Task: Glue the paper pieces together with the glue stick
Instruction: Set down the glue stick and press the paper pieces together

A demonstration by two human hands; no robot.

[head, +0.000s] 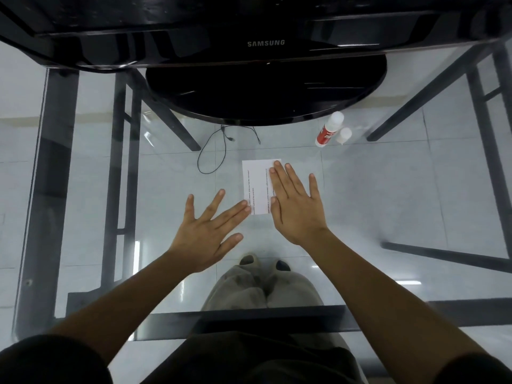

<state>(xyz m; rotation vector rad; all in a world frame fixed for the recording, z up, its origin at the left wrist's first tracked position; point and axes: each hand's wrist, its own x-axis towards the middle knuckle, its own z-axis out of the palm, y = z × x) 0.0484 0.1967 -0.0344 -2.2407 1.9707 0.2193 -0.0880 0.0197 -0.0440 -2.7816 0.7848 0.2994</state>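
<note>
A small white paper (pixel 256 187) with lines of printed text lies flat on the glass table (pixel 388 189). My right hand (pixel 296 206) rests flat on its right part, fingers spread, palm down. My left hand (pixel 207 231) lies open to the left, its longest fingertips touching the paper's lower left corner. A red and white glue stick (pixel 328 130) lies on the glass at the back right, with its white cap (pixel 343 135) standing beside it. Neither hand holds anything.
A black monitor with a round base (pixel 263 90) stands at the back of the table. Through the glass I see the dark metal frame (pixel 55 189), a loose cable (pixel 213 151) on the tiled floor, and my legs.
</note>
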